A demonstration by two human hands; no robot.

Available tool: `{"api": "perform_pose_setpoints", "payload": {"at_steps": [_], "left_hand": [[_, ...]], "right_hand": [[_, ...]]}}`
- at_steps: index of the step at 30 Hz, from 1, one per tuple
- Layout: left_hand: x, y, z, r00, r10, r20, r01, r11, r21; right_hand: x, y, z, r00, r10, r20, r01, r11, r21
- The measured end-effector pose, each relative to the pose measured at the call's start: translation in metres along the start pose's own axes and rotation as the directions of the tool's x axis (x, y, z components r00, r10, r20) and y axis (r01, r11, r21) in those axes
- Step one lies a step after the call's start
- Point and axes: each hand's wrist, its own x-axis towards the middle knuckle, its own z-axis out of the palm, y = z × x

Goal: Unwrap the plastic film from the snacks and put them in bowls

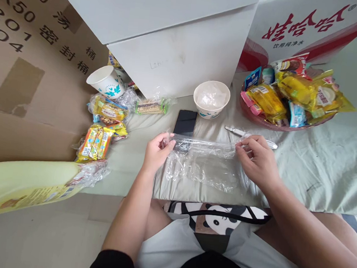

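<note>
A clear plastic bag point(211, 166) is stretched between my two hands above the cloth. My left hand point(158, 149) pinches its left top corner, and my right hand point(255, 156) grips the right top corner. Behind the bag lies a dark phone point(185, 121), its lower part seen through the film. Just beyond my right hand is a white-handled knife point(234, 131), partly hidden by the fingers. A paper bowl point(210, 111) with a leaf print stands past the phone, crumpled clear plastic inside it.
At the right stands a pink basket point(277, 126) heaped with packaged snacks. Snack packs point(97, 143), wrapped crackers point(152, 106) and a tilted paper cup point(104, 82) lie at the left. A yellow-green bottle point(34, 187) juts in, and white boxes point(186, 54) line the back.
</note>
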Motion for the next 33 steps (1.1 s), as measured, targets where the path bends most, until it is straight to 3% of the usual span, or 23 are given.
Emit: {"api": "perform_pose_setpoints", "payload": {"at_steps": [7,10,13,15,16,19,21,24,26,30,33], "left_hand": [[0.0,-0.003,-0.006,0.99,0.132,0.055,-0.134,0.99,0.035],[0.0,0.001,-0.006,0.99,0.112,0.081,-0.109,0.993,-0.037],[0.0,0.006,-0.005,0.999,0.032,0.037,-0.023,0.976,-0.218],[-0.001,0.01,-0.005,0.999,-0.001,-0.054,-0.018,0.939,-0.344],[0.0,0.012,-0.005,0.995,-0.014,-0.095,-0.025,0.92,-0.39],[0.001,0.015,-0.007,0.989,-0.045,-0.143,-0.025,0.891,-0.453],[0.003,0.015,-0.007,0.987,-0.059,-0.148,-0.013,0.895,-0.447],[0.005,0.012,-0.007,0.981,-0.078,-0.175,0.006,0.924,-0.382],[0.005,0.009,-0.005,0.98,-0.081,-0.179,0.027,0.958,-0.285],[0.003,0.004,-0.001,0.989,-0.009,-0.148,-0.001,0.998,-0.068],[0.001,0.002,-0.001,0.989,0.028,-0.149,-0.037,0.998,-0.056]], "right_hand": [[0.001,0.001,-0.003,0.999,0.035,0.009,-0.036,0.993,0.113],[0.002,0.001,-0.007,0.982,0.008,0.189,-0.04,0.985,0.166],[0.002,-0.004,-0.011,0.855,0.05,0.516,-0.194,0.954,0.23],[0.001,-0.008,-0.011,0.776,0.075,0.626,-0.271,0.936,0.224],[0.0,-0.01,-0.011,0.764,0.078,0.64,-0.275,0.937,0.215],[-0.003,-0.011,-0.006,0.786,0.034,0.617,-0.183,0.966,0.18],[-0.006,-0.009,-0.003,0.843,-0.06,0.535,-0.04,0.984,0.173],[-0.008,-0.006,0.0,0.942,-0.228,0.246,0.205,0.972,0.115],[-0.009,-0.005,-0.001,0.948,-0.303,0.094,0.297,0.952,0.076],[-0.011,-0.007,-0.005,0.917,-0.387,0.096,0.371,0.916,0.152],[-0.013,-0.009,-0.005,0.935,-0.329,0.129,0.304,0.935,0.183]]}}
